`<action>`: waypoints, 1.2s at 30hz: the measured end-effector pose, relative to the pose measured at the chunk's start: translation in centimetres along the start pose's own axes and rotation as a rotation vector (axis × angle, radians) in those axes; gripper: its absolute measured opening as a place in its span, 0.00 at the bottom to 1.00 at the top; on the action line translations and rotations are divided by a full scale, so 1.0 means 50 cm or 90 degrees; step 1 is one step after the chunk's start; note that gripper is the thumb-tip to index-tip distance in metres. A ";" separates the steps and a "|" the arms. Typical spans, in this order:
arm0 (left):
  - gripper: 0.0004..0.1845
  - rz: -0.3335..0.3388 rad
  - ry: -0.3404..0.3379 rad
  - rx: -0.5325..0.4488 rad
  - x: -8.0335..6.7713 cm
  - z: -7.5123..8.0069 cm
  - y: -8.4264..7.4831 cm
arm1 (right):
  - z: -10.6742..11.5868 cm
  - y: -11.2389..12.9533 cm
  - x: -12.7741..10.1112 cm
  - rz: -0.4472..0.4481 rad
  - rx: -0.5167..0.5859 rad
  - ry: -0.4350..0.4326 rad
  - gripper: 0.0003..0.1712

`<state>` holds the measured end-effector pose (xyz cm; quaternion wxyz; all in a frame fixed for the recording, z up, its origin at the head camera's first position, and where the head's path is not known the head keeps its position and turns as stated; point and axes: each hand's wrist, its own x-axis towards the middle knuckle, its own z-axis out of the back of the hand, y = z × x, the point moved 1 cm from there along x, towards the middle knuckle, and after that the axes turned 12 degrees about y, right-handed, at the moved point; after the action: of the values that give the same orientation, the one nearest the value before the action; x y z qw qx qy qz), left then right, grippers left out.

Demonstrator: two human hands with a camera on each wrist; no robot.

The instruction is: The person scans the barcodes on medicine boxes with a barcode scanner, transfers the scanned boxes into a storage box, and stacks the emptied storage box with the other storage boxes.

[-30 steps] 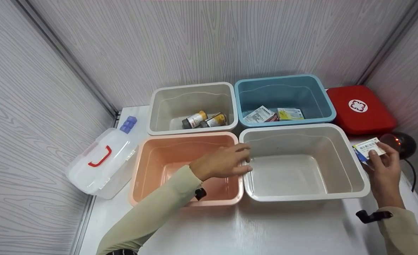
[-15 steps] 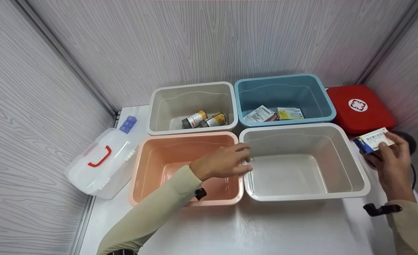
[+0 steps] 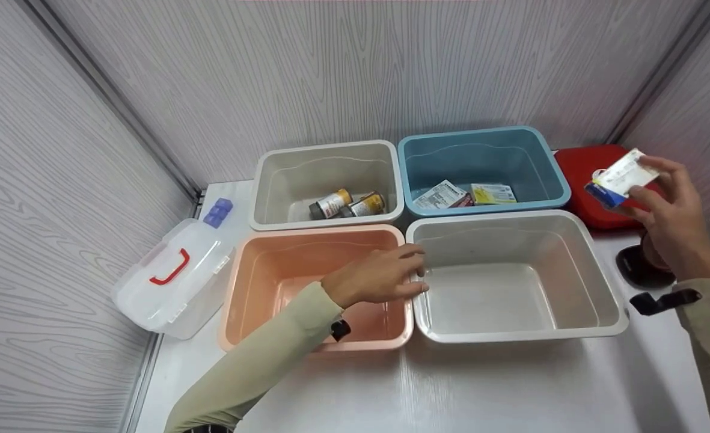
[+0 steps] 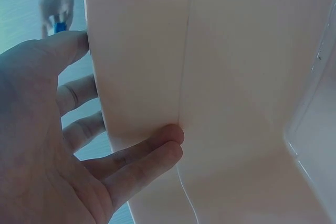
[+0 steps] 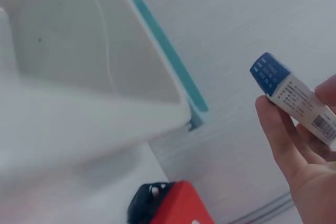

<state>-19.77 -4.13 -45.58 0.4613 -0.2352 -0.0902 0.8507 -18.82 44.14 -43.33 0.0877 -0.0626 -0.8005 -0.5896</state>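
My left hand (image 3: 382,273) rests over the touching side rims of the peach bin (image 3: 318,345) and the front grey bin (image 3: 520,334). In the left wrist view, two loosely extended fingers (image 4: 149,156) lie against the peach wall, while the others reach past its edge. My right hand (image 3: 676,210) pinches a small white-and-blue medicine box (image 3: 622,179) between thumb and fingers, in front of the red first-aid case (image 3: 583,159). Printed dates show on the blue end of the box in the right wrist view, with a barcode on its side.
Two bottles lie in the rear grey bin (image 3: 327,226). The blue bin (image 3: 487,210) holds two medicine boxes. A clear lidded case (image 3: 174,276) and a purple pill organizer (image 3: 217,213) are at left. A dark rounded object (image 3: 640,267) sits below the right hand.
My right hand has lifted the medicine box up and away from beside the front grey bin, to over the red first-aid case. My left hand has stayed in place.
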 end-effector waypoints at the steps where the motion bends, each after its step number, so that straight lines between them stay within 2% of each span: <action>1: 0.22 -0.001 0.001 -0.001 -0.001 0.000 0.000 | -0.010 0.002 0.012 -0.015 -0.020 0.010 0.31; 5: 0.22 -0.001 0.003 -0.009 -0.003 -0.001 0.000 | -0.052 0.000 0.059 -0.065 -0.090 0.057 0.32; 9: 0.22 -0.005 0.003 -0.008 -0.001 -0.002 0.001 | -0.100 -0.016 0.104 -0.082 -0.126 0.089 0.32; 20: 0.22 -0.006 0.010 -0.028 -0.001 -0.002 0.003 | -0.200 -0.062 0.196 -0.142 -0.065 0.121 0.35; 25: 0.22 -0.005 0.015 -0.033 -0.003 -0.002 0.002 | -0.243 -0.100 0.222 -0.169 -0.079 0.141 0.37; 36: 0.23 0.007 0.018 -0.027 0.000 -0.001 0.000 | -0.348 -0.222 0.279 -0.222 -0.166 0.133 0.36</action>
<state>-19.75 -4.14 -45.61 0.4528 -0.2575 -0.1003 0.8477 -33.55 24.21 -45.64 0.0581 0.1271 -0.7030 -0.6973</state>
